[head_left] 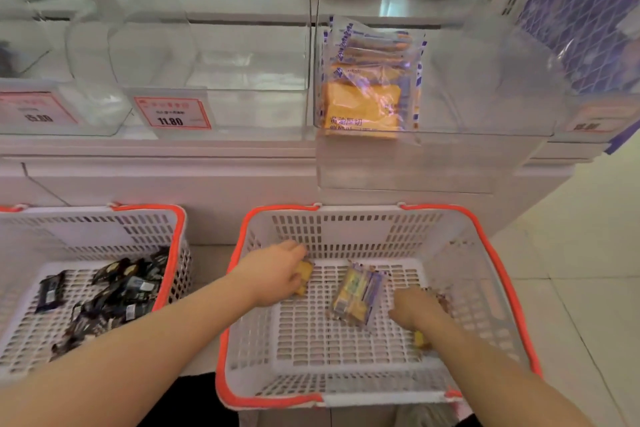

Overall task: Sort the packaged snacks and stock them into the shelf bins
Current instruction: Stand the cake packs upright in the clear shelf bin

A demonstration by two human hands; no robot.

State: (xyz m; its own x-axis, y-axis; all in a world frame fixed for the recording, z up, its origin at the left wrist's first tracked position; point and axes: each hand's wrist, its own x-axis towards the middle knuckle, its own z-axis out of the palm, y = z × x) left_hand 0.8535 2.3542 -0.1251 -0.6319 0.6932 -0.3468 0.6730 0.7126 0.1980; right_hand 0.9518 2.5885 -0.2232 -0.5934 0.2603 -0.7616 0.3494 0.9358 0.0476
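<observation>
Both bare forearms reach forward and down; the left hand [277, 274] and the right hand [417, 310] have curled fingers.

Both hands reach into the white basket [346, 399]: left hand [277, 274] grips a yellow snack [304, 274], right hand [415, 308] another.

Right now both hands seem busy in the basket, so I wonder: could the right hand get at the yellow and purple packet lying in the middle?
Probably yes. The packet lies uncovered just beside the right hand, with nothing between them, though that hand seems occupied.
</observation>
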